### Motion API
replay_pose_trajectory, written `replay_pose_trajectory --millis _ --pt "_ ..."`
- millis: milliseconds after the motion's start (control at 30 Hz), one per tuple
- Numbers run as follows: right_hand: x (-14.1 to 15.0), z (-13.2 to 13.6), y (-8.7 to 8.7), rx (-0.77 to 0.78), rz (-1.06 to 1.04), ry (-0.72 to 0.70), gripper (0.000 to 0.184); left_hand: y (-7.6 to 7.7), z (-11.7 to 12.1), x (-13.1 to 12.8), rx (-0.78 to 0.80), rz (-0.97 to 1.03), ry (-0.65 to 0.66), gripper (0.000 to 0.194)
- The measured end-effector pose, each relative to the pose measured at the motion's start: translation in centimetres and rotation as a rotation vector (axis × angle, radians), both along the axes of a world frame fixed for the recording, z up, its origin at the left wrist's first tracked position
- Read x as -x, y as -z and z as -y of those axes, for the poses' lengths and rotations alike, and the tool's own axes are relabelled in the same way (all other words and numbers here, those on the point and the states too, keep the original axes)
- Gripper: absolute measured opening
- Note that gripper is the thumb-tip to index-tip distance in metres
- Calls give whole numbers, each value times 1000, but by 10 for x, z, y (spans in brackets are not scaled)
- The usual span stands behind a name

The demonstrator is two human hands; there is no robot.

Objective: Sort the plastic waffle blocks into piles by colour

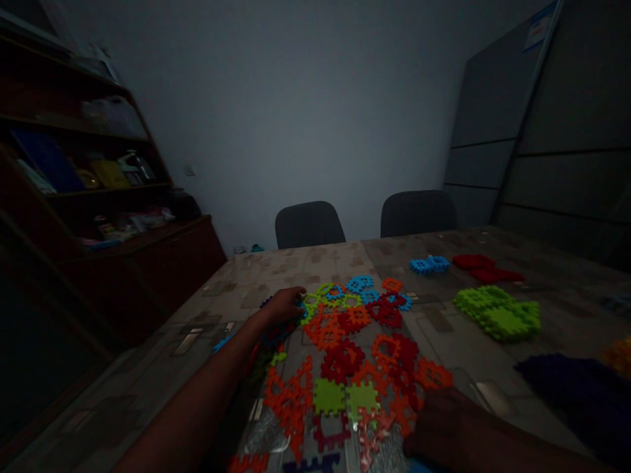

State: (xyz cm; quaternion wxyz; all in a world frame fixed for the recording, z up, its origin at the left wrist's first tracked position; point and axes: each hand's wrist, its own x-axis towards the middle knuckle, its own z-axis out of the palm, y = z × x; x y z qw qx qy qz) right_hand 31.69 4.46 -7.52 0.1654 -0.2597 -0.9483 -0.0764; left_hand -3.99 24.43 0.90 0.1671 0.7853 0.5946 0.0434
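A loose heap of flat interlocking plastic pieces (355, 355), orange, red, green and blue, is spread over the table (148, 368) in front of me. My left hand (284, 305) reaches out to the heap's far left edge, fingers curled over a piece there; what it grips is too dark to name. My right hand (446, 424) rests near the heap's near right edge, on or beside orange pieces. Its fingers are lost in the dark.
Sorted piles lie to the right: green (497, 314), red (480, 266), blue (428, 264), and a dark purple one (572, 381). Two grey chairs (309, 225) stand behind the table. A dark wooden shelf unit (89, 197) with clutter fills the left wall.
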Motion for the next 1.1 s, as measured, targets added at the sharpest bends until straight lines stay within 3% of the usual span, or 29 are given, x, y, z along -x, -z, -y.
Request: replay_pose_trajectory --millis 333,433,533,633,767,867,1000,1100 --pt "13 -1 10 162 37 20 5 1 14 8 15 -8 37 40" --pt "13 4 -15 333 84 5 15 0 19 10 -4 1 40 39" --pt "9 11 -57 532 56 -43 35 -3 27 11 -45 40 50 42" --pt "9 16 -95 735 28 -62 64 -9 39 9 -106 113 62 58" --pt "16 18 -117 885 62 -33 95 -15 61 -1 -186 257 79 74" --pt "10 23 -111 861 75 54 101 -18 82 -13 -205 393 108 76" --pt "-10 31 -86 575 -56 96 104 -18 121 -29 -123 596 126 75" --pt "-15 34 -56 380 -37 43 92 -18 154 -40 25 776 76 73"
